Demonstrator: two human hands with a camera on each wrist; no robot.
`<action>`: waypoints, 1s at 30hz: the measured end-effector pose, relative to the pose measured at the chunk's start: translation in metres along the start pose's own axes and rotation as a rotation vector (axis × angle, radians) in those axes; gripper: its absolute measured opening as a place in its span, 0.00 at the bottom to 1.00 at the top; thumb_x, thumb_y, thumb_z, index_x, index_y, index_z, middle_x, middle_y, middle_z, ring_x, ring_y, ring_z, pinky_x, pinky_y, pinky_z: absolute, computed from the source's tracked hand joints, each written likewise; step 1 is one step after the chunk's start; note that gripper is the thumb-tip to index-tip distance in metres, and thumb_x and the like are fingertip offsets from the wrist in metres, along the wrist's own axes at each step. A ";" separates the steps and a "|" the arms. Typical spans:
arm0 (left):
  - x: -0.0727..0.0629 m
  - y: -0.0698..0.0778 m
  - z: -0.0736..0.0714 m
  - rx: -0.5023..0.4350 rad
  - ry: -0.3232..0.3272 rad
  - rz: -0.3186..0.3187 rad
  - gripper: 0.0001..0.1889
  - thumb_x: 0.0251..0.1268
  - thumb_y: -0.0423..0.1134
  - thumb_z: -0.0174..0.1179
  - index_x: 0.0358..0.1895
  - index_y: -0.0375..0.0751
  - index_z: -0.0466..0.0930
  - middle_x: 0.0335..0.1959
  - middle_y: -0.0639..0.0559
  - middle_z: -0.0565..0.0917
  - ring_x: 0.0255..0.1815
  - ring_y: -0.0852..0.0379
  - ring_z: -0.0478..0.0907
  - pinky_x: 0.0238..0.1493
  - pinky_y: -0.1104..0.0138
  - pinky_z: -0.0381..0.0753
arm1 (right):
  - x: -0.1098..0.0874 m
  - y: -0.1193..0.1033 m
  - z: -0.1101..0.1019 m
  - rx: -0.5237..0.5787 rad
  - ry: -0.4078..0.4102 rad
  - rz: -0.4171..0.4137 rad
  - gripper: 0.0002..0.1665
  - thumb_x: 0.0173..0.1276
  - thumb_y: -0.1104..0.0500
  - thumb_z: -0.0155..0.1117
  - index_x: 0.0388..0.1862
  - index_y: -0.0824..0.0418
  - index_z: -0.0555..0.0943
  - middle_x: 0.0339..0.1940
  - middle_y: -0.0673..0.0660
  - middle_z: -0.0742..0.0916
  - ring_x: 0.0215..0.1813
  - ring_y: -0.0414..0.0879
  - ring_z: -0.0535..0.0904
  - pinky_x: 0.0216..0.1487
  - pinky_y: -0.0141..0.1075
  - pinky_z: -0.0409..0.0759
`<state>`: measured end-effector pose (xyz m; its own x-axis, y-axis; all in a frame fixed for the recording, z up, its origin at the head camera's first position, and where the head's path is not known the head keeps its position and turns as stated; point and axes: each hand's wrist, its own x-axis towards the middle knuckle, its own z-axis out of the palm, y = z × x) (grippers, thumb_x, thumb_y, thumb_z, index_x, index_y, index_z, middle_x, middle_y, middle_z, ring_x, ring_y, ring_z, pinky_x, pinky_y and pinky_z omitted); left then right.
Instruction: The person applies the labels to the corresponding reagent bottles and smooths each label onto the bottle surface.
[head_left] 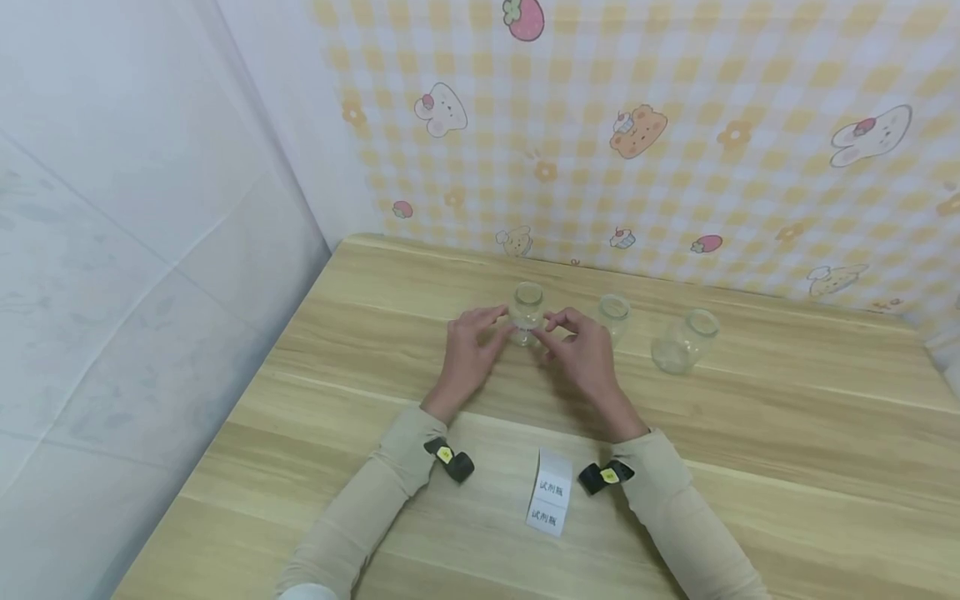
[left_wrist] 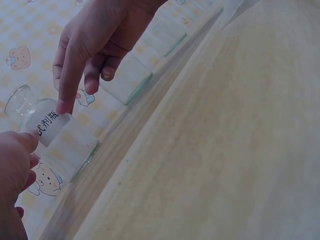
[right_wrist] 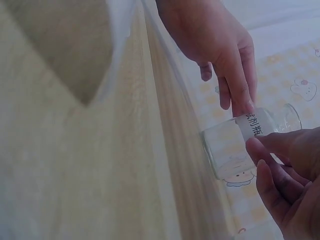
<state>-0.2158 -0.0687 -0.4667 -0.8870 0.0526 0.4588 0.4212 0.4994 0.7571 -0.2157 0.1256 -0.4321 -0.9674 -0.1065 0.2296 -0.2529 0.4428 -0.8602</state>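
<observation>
Pale wood-grain table point(head_left: 375, 333), far side: left hand point(head_left: 468, 346), right hand point(head_left: 588, 352) pinch clear glass bottle point(head_left: 527, 312), likely slippery, fragile; best gripped mid-body.

3 jars point(head_left: 528, 308) point(head_left: 614, 315) point(head_left: 672, 353): glass, glossy, smooth | lbl strip point(head_left: 551, 502): paper, matt | tbl point(head_left: 765, 417): wood-grain, smooth | sleeves point(head_left: 356, 512) point(head_left: 686, 521): cloth, matt
</observation>
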 end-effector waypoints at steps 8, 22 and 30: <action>-0.009 0.015 -0.002 0.032 0.004 -0.184 0.12 0.75 0.40 0.64 0.54 0.38 0.86 0.46 0.44 0.89 0.47 0.49 0.84 0.54 0.57 0.81 | -0.015 -0.003 -0.011 0.040 -0.033 0.065 0.08 0.71 0.65 0.71 0.44 0.68 0.82 0.59 0.65 0.86 0.25 0.56 0.88 0.17 0.27 0.73; -0.035 0.053 -0.010 0.062 -0.205 -0.305 0.13 0.77 0.47 0.60 0.33 0.45 0.83 0.24 0.56 0.83 0.25 0.58 0.79 0.29 0.64 0.80 | -0.049 -0.010 -0.030 0.057 -0.098 0.173 0.10 0.73 0.64 0.66 0.50 0.68 0.82 0.54 0.65 0.88 0.29 0.55 0.88 0.22 0.31 0.77; -0.062 0.097 -0.012 0.224 -0.631 -0.336 0.22 0.71 0.54 0.65 0.49 0.36 0.80 0.28 0.52 0.82 0.26 0.55 0.77 0.29 0.63 0.78 | -0.073 -0.017 -0.046 0.006 -0.098 0.158 0.08 0.74 0.61 0.67 0.47 0.65 0.83 0.51 0.65 0.89 0.27 0.54 0.88 0.21 0.33 0.79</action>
<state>-0.1174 -0.0335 -0.4161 -0.9296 0.3186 -0.1853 0.1199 0.7369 0.6653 -0.1406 0.1664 -0.4131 -0.9914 -0.1227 0.0462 -0.0976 0.4556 -0.8848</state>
